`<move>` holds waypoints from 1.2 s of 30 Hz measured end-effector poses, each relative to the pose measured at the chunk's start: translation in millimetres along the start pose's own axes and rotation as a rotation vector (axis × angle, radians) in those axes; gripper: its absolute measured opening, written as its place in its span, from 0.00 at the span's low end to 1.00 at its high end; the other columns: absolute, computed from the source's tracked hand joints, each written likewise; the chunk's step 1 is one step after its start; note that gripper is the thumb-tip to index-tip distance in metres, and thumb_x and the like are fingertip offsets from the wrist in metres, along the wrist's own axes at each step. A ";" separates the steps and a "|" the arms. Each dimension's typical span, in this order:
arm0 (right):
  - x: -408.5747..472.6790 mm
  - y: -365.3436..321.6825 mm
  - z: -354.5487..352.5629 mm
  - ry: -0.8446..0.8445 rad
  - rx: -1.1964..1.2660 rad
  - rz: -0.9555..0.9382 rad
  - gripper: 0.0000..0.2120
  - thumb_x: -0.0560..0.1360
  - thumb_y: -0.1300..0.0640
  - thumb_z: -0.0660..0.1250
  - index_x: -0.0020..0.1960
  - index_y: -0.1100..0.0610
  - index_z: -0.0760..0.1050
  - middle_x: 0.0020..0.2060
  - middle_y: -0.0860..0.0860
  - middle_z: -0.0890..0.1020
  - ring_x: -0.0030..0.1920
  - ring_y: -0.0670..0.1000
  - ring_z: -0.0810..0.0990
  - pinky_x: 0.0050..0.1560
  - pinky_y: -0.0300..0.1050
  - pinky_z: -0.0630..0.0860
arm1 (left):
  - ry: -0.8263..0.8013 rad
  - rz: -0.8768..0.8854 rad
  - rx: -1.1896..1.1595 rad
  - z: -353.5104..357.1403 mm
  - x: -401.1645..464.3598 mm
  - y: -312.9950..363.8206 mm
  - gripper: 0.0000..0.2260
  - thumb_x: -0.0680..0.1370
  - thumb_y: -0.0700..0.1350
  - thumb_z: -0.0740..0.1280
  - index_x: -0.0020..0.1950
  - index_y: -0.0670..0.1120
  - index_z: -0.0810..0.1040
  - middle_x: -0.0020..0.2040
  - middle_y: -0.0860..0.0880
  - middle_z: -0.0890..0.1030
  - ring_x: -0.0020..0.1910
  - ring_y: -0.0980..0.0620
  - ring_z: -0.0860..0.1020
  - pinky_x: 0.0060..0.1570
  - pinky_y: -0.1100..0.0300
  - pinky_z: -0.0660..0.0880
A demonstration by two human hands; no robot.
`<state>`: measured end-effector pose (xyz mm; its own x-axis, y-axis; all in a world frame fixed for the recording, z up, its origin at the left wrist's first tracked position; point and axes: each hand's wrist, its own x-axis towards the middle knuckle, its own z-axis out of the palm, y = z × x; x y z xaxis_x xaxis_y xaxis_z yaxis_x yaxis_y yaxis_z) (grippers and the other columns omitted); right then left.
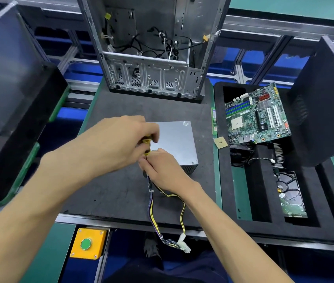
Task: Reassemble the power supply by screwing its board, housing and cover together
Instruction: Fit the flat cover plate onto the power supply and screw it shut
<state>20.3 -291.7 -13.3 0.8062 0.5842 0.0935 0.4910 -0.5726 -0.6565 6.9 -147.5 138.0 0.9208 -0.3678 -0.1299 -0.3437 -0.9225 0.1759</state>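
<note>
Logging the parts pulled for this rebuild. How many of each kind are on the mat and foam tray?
Power supply: 1
Motherboard: 1
CPU chip: 1
Hard drive: 1
RAM stick: 1
Open PC case: 1
Total: 6

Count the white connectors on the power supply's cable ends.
2: both white connectors hang together past the mat's front edge, right of the yellow button box. Hands may hide others.

Dark bench mat (121, 193) carries the power supply (174, 139) and open computer case (151, 74)
</note>
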 end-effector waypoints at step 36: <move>0.8 10.0 2.4 -0.023 0.143 0.081 0.25 0.82 0.41 0.49 0.37 0.56 0.72 0.31 0.52 0.77 0.38 0.56 0.73 0.46 0.48 0.68 | 0.176 0.032 -0.062 -0.3 1.3 -2.9 0.07 0.77 0.53 0.67 0.52 0.55 0.73 0.45 0.56 0.74 0.41 0.48 0.78 0.37 0.53 0.72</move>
<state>25.1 -295.6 -21.6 0.8326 0.5535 0.0196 0.3714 -0.5318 -0.7611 9.2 -145.3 137.6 0.9296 -0.3654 0.0489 -0.3661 -0.8997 0.2376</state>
